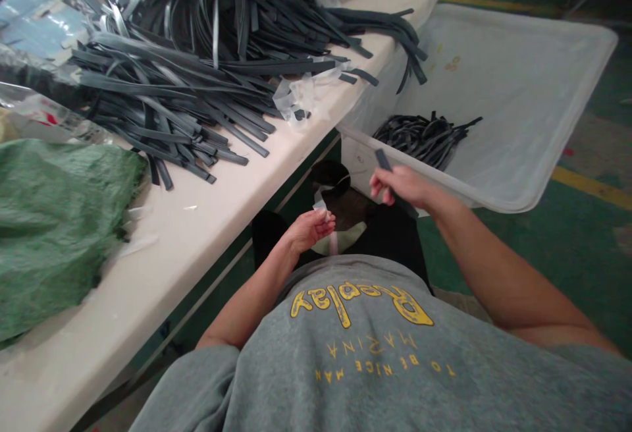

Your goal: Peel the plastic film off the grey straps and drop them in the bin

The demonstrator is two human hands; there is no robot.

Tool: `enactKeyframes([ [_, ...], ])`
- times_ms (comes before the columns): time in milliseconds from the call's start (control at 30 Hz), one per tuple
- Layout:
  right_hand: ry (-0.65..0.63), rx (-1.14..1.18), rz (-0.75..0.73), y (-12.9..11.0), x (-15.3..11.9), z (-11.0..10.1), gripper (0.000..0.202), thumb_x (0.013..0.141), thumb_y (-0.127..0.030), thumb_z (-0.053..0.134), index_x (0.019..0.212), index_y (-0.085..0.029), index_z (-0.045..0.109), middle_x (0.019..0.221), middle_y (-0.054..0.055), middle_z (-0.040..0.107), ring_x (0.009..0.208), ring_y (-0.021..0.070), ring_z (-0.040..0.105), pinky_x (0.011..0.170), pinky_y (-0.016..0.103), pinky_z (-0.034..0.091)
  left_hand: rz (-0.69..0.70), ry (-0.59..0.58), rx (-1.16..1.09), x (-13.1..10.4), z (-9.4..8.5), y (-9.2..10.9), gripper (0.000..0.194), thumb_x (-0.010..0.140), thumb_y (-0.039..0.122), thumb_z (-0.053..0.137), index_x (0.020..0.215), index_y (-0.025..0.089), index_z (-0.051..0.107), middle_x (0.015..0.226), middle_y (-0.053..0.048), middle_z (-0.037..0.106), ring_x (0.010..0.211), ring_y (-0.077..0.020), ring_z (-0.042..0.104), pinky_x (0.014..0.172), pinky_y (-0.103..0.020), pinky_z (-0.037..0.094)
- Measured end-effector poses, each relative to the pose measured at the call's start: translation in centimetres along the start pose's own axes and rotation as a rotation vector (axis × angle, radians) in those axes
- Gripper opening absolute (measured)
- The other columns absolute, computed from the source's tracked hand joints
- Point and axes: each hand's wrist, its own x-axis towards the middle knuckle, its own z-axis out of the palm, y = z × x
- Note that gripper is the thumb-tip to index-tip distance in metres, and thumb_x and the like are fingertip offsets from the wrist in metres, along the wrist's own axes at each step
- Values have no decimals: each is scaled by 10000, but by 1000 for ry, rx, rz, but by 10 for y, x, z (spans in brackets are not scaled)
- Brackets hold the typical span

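My left hand point(311, 229) is closed in a pinch on a small piece of clear plastic point(320, 206), in front of my body. To its right, my right hand point(401, 185) is closed round a dark strip point(382, 159), whose end sticks up above the fingers. Beyond that hand, a pile of dark strips point(419, 139) lies inside the white bin point(523, 89). Many more dark strips point(197, 89) are heaped on the table point(197, 221) at the upper left, some hanging over its edge.
Crumpled clear plastic point(296, 97) lies at the table's edge by the strips. A green woven sack point(54, 221) covers the table's left side. The table edge runs diagonally left of my hands. A yellow line point(592, 188) crosses the green floor.
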Motion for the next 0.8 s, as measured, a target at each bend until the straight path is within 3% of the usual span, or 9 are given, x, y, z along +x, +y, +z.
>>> enactKeyframes([
  [67, -214, -47, 114, 17, -31, 24, 373, 901, -487, 585, 755, -144, 604, 626, 60, 681, 401, 115, 550, 381, 216, 441, 0, 47, -98, 5, 6, -1, 250, 767, 377, 770, 761, 161, 645, 777, -17, 694, 685, -107, 660, 828, -296, 532],
  [133, -323, -41, 151, 27, -55, 49, 394, 885, -530, 577, 771, -153, 598, 636, 48, 676, 418, 113, 563, 387, 206, 443, 0, 109, -227, 10, 15, 0, 213, 805, 344, 739, 756, 166, 632, 793, -10, 695, 715, -111, 666, 856, -304, 526],
  [267, -358, -26, 105, 28, -72, 81, 376, 921, -487, 509, 764, -152, 577, 642, 27, 648, 425, 92, 562, 403, 180, 439, 8, 158, -352, 12, 30, 5, 151, 872, 315, 663, 822, 174, 643, 882, -27, 718, 838, -143, 683, 864, -309, 523],
  [467, -338, -33, 120, 23, -55, 86, 329, 952, -410, 482, 769, -152, 569, 637, 19, 644, 415, 80, 553, 386, 161, 421, 23, 102, -336, 8, 38, 4, 153, 827, 316, 712, 826, 174, 654, 848, -18, 716, 809, -152, 680, 724, -257, 516],
  [600, -383, -21, 163, 26, -44, 93, 350, 962, -420, 461, 767, -149, 565, 619, 25, 641, 411, 83, 544, 378, 162, 410, 88, 93, -290, 9, 37, -5, 194, 766, 310, 770, 806, 145, 676, 810, -34, 712, 754, -146, 671, 731, -257, 502],
  [733, -438, -10, 206, 19, -48, 92, 344, 983, -390, 383, 847, -138, 573, 711, 59, 677, 467, 106, 590, 439, 195, 466, 124, 190, -315, 13, 32, -13, 216, 726, 281, 804, 788, 109, 689, 750, -47, 707, 651, -123, 641, 677, -241, 473],
  [800, -400, -93, 118, 12, -60, 83, 263, 952, -366, 452, 1011, -148, 588, 847, 63, 701, 566, 128, 649, 521, 221, 507, 138, 262, -370, 14, 28, -14, 172, 776, 275, 761, 781, 123, 681, 726, -29, 699, 626, -103, 631, 671, -226, 468],
])
